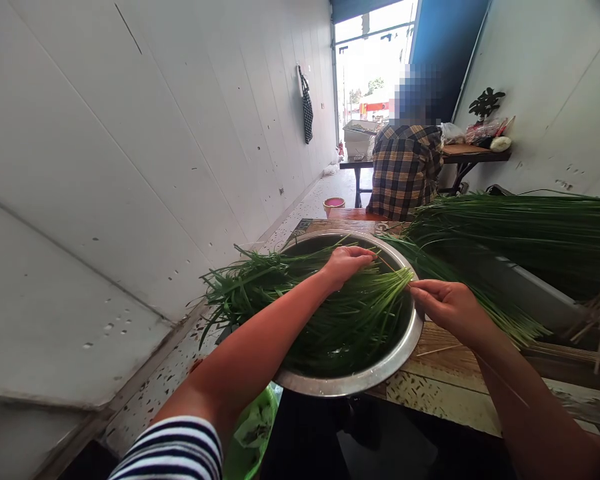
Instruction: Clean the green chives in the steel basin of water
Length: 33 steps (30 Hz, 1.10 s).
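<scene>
A big steel bowl [403, 350] sits on the wooden table edge, heaped with long green chives [340, 320]. My left hand [347, 261] reaches over the bowl, fingers curled and pinched on a few chive stalks near their pale cut ends. My right hand [447, 305] hovers at the bowl's right rim, thumb and forefinger pinched together on a thin stalk end. The leaf tips hang over the bowl's left side.
A large pile of chives [525, 233] lies on the table to the right, over a grey tray [535, 293]. A person in a plaid shirt [405, 170] sits ahead, back turned. White wall panels line the left; a green bag [253, 433] hangs below the bowl.
</scene>
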Motion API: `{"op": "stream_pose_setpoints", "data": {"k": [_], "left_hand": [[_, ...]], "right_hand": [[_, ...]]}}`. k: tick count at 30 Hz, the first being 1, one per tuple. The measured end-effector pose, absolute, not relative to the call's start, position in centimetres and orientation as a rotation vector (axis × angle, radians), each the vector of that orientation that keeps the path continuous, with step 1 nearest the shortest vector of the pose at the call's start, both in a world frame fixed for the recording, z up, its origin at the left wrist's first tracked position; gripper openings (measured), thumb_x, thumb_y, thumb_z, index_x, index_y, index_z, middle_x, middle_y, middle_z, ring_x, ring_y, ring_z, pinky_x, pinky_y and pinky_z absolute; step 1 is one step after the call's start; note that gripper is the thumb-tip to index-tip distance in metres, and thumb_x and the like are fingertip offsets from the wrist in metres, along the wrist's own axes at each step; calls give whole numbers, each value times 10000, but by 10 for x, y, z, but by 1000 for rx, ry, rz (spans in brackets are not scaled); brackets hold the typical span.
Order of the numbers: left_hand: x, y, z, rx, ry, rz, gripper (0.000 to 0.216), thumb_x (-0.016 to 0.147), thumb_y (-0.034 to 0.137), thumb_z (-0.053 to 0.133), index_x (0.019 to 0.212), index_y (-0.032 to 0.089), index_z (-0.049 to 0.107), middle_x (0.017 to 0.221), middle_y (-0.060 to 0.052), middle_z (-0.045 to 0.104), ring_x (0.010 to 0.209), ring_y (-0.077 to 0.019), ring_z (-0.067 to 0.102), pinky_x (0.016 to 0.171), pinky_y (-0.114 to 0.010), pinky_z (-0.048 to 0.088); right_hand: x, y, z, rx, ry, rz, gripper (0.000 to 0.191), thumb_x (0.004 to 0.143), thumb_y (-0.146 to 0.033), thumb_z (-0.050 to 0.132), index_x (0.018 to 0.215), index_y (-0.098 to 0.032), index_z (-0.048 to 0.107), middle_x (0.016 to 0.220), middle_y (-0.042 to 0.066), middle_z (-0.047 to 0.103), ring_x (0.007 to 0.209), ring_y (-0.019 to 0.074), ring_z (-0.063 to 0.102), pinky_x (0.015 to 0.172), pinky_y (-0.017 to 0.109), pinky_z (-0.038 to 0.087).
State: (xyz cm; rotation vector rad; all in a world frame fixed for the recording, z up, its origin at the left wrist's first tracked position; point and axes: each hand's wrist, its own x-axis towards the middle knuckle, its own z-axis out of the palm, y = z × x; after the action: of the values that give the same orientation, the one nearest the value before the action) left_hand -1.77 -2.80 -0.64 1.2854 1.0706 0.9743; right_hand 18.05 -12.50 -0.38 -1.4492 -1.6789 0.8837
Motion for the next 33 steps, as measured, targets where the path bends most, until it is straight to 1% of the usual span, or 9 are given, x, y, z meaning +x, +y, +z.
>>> {"op": "stream_pose_setpoints", "data": {"k": [3, 7, 10, 14, 17, 22, 27, 33], "left_hand": [[-18, -28, -7, 1298, 1076, 965, 142, 655, 180, 678, 770, 124, 738, 649, -14, 654, 536, -58, 457, 520, -208, 325], [-19, -28, -8, 1333, 1073, 965, 192, 641, 259, 721, 784, 133, 743, 652, -14, 651, 537, -58, 438, 525, -212, 324], [-20, -30, -7, 1340, 1075, 987, 235, 618, 299, 754, 780, 128, 744, 657, -21, 654, 545, -63, 445, 555, -224, 347], [-19, -30, -8, 1330, 1061, 1004, 230, 607, 285, 773, 767, 123, 747, 670, -29, 663, 564, -72, 468, 605, -243, 378], [-19, -30, -9, 1314, 1046, 1019, 208, 611, 261, 775, 761, 119, 747, 679, -33, 669, 581, -74, 482, 630, -246, 385], [-19, -29, -9, 1278, 1033, 1003, 205, 618, 252, 776, 762, 110, 744, 662, -29, 657, 566, -62, 469, 625, -244, 371], [-19, -29, -9, 1268, 1049, 1006, 238, 590, 275, 797, 757, 113, 745, 633, -23, 643, 558, -62, 464, 616, -246, 371], [-18, -27, -12, 1266, 1047, 1032, 227, 584, 280, 798, 746, 128, 752, 658, -33, 670, 568, -71, 493, 635, -256, 407]], "right_hand": [[180, -125, -3, -1448, -1677, 889, 353, 766, -435, 552, 863, -161, 753, 612, 41, 657, 644, 192, 627, 540, 255, 477], [178, -125, -2, -1450, -1665, 910, 371, 753, -438, 551, 870, -148, 749, 692, 57, 686, 651, 188, 621, 555, 260, 476], [178, -125, -3, -1451, -1668, 897, 382, 753, -432, 545, 879, -136, 751, 679, 55, 682, 620, 174, 602, 532, 252, 459], [178, -126, -1, -1445, -1678, 879, 405, 762, -433, 540, 899, -116, 752, 649, 43, 671, 535, 132, 535, 492, 237, 425], [178, -127, 0, -1430, -1682, 886, 411, 766, -438, 538, 899, -116, 756, 639, 37, 665, 523, 122, 518, 480, 229, 413], [178, -127, -1, -1429, -1683, 874, 410, 766, -449, 545, 892, -123, 762, 679, 46, 690, 544, 129, 544, 494, 229, 428], [179, -126, -4, -1423, -1694, 864, 415, 774, -447, 539, 911, -124, 761, 692, 48, 698, 554, 137, 557, 503, 235, 435], [180, -126, -2, -1430, -1694, 865, 390, 778, -446, 558, 908, -143, 765, 747, 58, 715, 626, 167, 603, 553, 251, 472]]}}
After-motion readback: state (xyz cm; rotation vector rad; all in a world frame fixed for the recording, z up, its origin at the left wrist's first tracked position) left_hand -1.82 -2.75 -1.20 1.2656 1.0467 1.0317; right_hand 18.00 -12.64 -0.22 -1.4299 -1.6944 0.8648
